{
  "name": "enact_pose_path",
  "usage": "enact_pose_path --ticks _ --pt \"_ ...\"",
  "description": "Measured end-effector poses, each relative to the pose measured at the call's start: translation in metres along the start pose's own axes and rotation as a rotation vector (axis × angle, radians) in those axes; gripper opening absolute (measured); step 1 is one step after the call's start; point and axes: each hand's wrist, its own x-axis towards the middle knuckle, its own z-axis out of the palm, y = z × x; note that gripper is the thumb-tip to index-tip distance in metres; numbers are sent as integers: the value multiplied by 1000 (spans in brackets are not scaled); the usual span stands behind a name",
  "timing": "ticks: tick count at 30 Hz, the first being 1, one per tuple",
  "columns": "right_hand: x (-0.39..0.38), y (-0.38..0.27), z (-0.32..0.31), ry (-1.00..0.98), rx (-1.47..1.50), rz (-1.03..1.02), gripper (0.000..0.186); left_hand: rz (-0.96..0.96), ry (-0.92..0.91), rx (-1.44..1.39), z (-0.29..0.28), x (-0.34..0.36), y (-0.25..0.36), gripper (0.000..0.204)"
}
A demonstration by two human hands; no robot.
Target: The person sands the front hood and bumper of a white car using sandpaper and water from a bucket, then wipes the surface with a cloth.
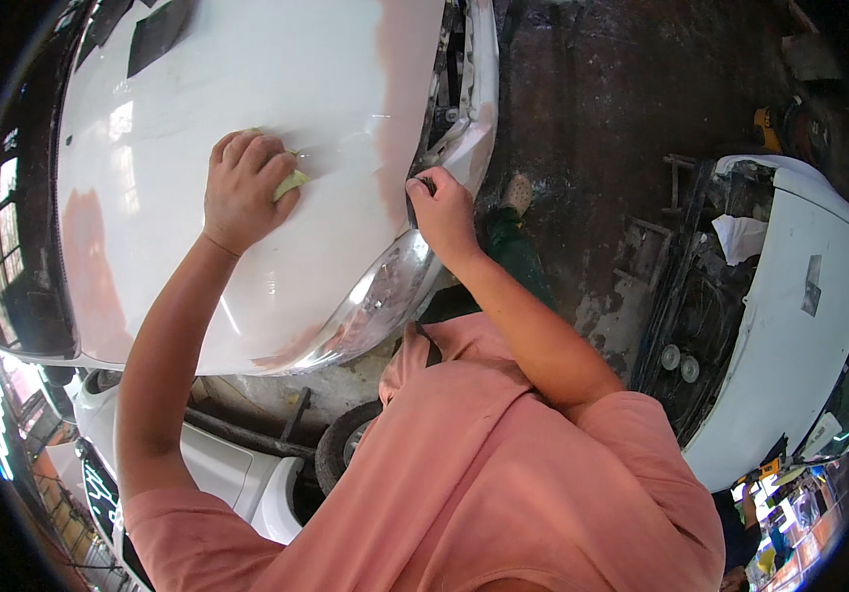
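A white car hood [331,89] with pinkish patches of filler or primer fills the upper left. My left hand [250,187] presses down on it, fingers curled over a pale yellow-green pad [291,184]; most of the pad is hidden under the palm, and I cannot tell if it is cloth or abrasive. At the hood's front edge my right hand [446,212] is closed, thumb and finger pinched by a small dark thing [428,185] too hidden to name. Just below that hand is the headlight [385,286].
Dark sheets [158,37] lie on the hood near the windscreen. To the right stands another white car [799,296] with its front stripped, a white paper [740,239] on it. A white vehicle [222,469] and a tyre [343,449] are below left. My shoe [518,194] rests on the dark floor.
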Motion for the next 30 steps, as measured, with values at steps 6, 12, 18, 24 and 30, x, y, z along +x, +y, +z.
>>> enact_pose_path --ticks 6,12,18,24,30 --pt "10 0 -6 -36 -20 -30 22 0 -13 0 0 1 1 29" --pt "6 0 -9 -119 -9 0 18 -5 16 4 0 0 3 25" --pt "9 -4 -11 -115 -26 -29 19 -7 25 5 1 3 2 23" --pt "7 -2 -10 -88 -37 -71 20 -12 23 -3 0 3 1 22" --pt "9 -5 -16 -164 -46 -42 20 -14 30 -14 -1 4 2 22"
